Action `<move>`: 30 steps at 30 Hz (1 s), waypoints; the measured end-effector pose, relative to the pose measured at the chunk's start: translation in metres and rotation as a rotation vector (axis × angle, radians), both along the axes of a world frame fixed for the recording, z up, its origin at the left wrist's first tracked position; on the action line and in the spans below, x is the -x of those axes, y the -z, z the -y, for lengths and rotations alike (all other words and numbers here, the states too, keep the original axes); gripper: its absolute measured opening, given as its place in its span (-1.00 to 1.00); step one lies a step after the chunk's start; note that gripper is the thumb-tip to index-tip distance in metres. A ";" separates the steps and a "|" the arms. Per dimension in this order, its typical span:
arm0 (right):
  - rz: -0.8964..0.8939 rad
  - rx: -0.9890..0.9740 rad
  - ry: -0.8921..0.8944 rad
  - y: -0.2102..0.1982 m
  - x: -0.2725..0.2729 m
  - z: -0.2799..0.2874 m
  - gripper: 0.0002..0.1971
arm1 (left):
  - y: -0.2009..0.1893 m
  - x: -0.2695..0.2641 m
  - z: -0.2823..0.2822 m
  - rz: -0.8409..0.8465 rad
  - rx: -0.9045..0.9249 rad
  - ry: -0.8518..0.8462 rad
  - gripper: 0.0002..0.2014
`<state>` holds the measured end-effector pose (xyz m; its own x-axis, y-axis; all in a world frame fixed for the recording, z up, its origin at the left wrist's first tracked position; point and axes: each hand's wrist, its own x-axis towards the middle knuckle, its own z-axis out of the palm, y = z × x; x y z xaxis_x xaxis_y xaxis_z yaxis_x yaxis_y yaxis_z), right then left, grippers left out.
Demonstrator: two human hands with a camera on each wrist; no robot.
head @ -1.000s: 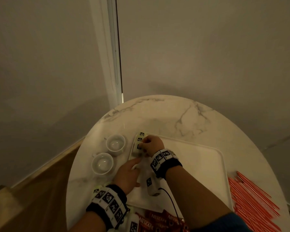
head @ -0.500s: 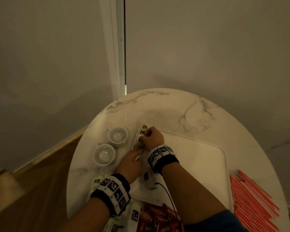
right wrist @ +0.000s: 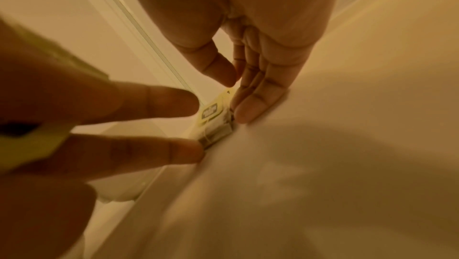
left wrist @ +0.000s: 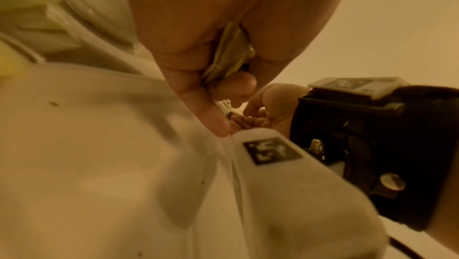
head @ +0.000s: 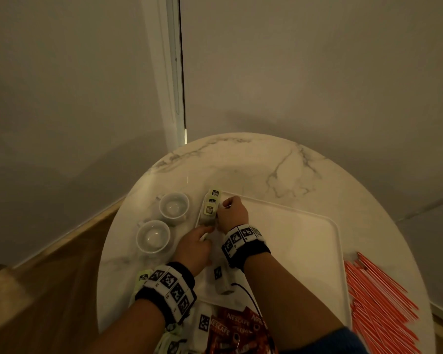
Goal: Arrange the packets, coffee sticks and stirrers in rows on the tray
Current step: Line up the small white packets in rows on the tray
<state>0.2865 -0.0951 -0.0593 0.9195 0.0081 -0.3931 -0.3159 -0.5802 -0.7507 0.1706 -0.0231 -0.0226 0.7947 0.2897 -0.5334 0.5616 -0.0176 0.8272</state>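
Head view, both hands [head: 232,213] touching packets [head: 209,209]

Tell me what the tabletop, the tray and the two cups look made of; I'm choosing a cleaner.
Tabletop: marble or marble-look, grey veins, faint sheen. Tray: plain white, matte, rolled rim; probably plastic. Cups: glossy white, likely glazed ceramic.

Count, head view. Cups [head: 174,207]: two, at the surface's left edge. Tray [head: 315,249]: one. Green packets [head: 210,206]: three labels visible in an overlapping row at the tray's far left corner. White packets [head: 219,277]: one on the tray's near left part; others lie at the surface's near edge, number unclear. Coffee sticks [head: 232,328]: a red heap at the near edge, too overlapped to count. Stirrers [head: 379,300]: many, at the right edge, uncountable. Hands: two.
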 end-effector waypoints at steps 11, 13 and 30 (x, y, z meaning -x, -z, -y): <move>-0.017 0.008 -0.032 -0.004 0.002 0.000 -0.94 | 0.003 0.000 -0.001 0.003 -0.037 0.010 -0.60; -0.014 0.008 -0.031 -0.004 0.002 -0.001 -0.94 | 0.002 0.001 -0.001 0.002 -0.046 0.006 -0.61; 0.007 0.042 -0.073 -0.007 0.017 0.002 -0.91 | 0.003 -0.001 -0.002 0.006 -0.120 0.021 -0.72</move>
<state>0.2697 -0.0975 -0.0521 0.9199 0.0587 -0.3877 -0.2662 -0.6326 -0.7273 0.1715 -0.0214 -0.0252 0.8043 0.3349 -0.4909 0.5552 -0.1286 0.8217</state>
